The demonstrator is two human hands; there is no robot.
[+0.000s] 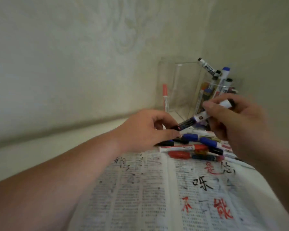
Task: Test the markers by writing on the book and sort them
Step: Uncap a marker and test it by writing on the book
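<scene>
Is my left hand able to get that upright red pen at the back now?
Probably not yet: the left hand is pinching the marker. Once freed, nothing seems to block the red pen.

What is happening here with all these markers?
A person holds one marker in both hands: the left hand pinches its dark end, the right hand grips its white barrel. Loose markers lie on the open book, which already bears red and black writing. Behind, a clear box holds one red marker; a clear cup beside it holds several.
</scene>
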